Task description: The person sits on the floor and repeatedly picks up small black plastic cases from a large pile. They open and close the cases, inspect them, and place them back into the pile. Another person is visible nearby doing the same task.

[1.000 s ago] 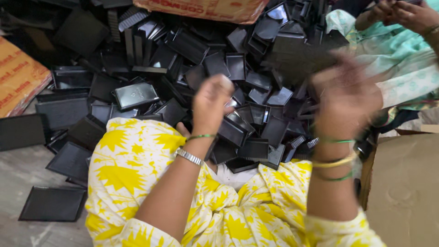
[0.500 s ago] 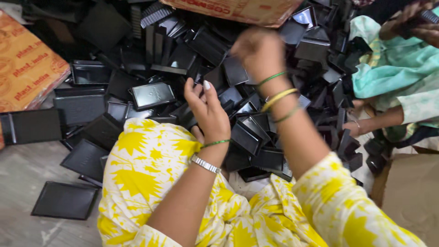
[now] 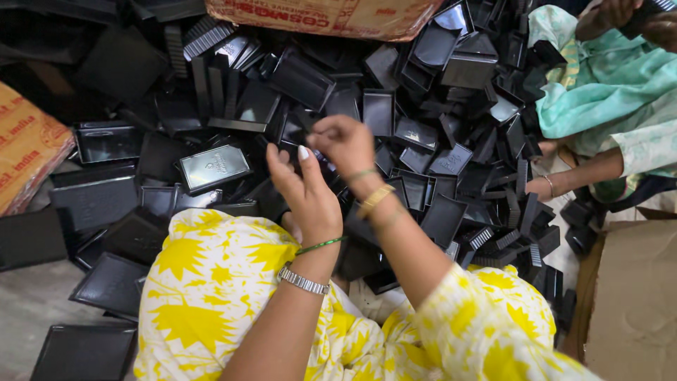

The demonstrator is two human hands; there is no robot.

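I sit over a big heap of black plastic trays and lids (image 3: 423, 190). My left hand (image 3: 307, 197) is raised above my yellow-patterned lap (image 3: 211, 282), fingers apart and palm turned to the right. My right hand (image 3: 347, 144) is just beyond it, fingers curled around a small black plastic piece (image 3: 321, 159) that sits between the two hands. My left thumb is touching or almost touching that piece. A glossy black lid (image 3: 214, 167) lies face up just left of my hands.
A brown cardboard box (image 3: 331, 14) stands at the top and an orange carton (image 3: 28, 141) at the left. Brown cardboard (image 3: 635, 303) lies lower right. Another person in teal cloth (image 3: 599, 85) sits at the right, one hand (image 3: 546, 185) on the heap. Grey floor (image 3: 28, 303) shows lower left.
My right hand has swung from the right side in to the left and now meets my left hand. My left hand has stayed over my lap and lifted slightly.
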